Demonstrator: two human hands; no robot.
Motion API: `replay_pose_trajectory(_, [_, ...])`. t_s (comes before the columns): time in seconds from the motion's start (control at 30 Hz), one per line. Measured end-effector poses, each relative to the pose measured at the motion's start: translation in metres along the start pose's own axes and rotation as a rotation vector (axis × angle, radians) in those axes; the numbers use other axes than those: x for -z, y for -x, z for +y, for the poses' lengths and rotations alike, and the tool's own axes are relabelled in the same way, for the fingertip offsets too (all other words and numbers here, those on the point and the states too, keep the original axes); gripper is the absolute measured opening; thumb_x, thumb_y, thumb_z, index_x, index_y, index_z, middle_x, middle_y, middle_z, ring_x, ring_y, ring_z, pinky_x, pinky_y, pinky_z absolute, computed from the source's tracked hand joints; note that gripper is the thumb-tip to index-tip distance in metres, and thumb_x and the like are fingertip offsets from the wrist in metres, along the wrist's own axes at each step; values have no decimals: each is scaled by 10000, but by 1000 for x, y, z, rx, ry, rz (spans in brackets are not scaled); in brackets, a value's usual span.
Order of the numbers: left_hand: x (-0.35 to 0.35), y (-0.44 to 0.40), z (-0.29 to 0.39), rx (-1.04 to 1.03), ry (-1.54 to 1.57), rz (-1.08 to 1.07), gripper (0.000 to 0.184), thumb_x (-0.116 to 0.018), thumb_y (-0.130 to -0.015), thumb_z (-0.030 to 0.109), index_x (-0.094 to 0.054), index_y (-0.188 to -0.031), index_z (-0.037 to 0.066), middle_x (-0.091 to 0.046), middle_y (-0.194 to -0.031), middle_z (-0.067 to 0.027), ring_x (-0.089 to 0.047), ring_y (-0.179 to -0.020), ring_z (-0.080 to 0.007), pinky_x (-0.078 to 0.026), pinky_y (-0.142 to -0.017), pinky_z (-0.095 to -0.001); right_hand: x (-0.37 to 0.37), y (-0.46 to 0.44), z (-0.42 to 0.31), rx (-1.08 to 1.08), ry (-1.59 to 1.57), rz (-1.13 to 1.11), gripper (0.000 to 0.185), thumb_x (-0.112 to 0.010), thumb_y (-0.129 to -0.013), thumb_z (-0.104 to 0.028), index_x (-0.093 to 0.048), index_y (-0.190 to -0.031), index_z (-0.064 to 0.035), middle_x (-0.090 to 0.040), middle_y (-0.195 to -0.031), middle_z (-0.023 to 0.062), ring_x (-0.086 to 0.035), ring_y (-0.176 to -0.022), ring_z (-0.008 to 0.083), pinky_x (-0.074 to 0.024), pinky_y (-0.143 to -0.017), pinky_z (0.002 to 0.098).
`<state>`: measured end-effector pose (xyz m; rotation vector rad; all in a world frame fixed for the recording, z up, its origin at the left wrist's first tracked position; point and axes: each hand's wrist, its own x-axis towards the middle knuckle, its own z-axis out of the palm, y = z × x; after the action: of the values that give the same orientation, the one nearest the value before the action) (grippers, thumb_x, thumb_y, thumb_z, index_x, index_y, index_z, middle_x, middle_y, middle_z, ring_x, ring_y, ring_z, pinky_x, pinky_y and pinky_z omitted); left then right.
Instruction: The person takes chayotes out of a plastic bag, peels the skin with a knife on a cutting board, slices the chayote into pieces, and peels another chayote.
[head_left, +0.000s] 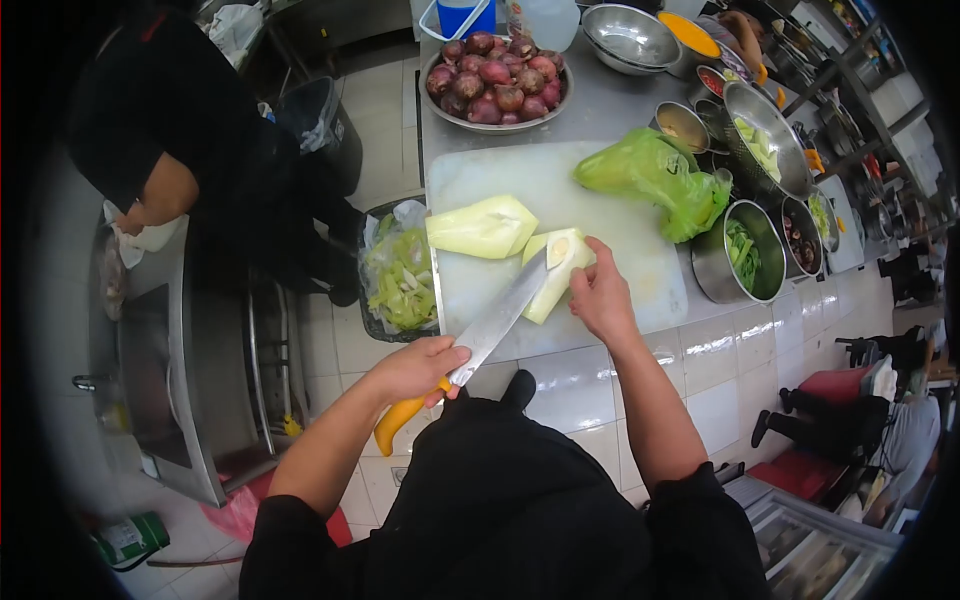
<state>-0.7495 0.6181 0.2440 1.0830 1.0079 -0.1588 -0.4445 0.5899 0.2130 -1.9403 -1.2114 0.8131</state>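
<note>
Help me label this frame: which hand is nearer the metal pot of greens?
Right. The right hand, at the pale cut vegetable, is left of the pot; the left hand, on the knife, is farther left.

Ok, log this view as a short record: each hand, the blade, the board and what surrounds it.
Left hand: holds a yellow-handled metal knife
Right hand: on a pale-green cut vegetable piece
Blade: tip end at that piece's cut face
White cutting board: also bears a peeled pale-green vegetable piece
Beyond board: round metal bowl of red-purple onions
Right of board: cylindrical metal pot holding green vegetables
</note>
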Motion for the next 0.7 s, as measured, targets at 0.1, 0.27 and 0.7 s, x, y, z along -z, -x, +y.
replay_pose_trajectory(0.1, [-1,3,14,-28,-283,151,356,-496,-1084,369,-589,-1079,26,-673,-767,-96,-579,-505,-155,-498,-542,-325,3,-2,1,-18,-11,-17,578,-571,-981,-134,-394,-1517,-8,-649,-798,108,-664,-611,191,-558,-612,342])
replay_pose_trajectory(0.27, [7,3,29,-104,-599,305,364,-536,-1065,380,-586,-1042,21,-697,-776,-164,-685,-608,-293,-540,-621,-431,4,-5,7,-52,45,-28,601,-601,-969,-136,-398,-1520,-10,-667,-914,149,-691,-716,236,-562,-694,365])
replay_pose_trajectory(0.7, [-11,23,30,-441,-1303,692,232,-575,-1036,290,-563,-977,65,-701,-788,-168,-689,-694,-398,-539,-643,-513,30,-29,-12,432,323,-28,486,-739,-841,-17,-576,-1298,-26,-568,-1233,178,-603,-1109,415,-516,-953,461])
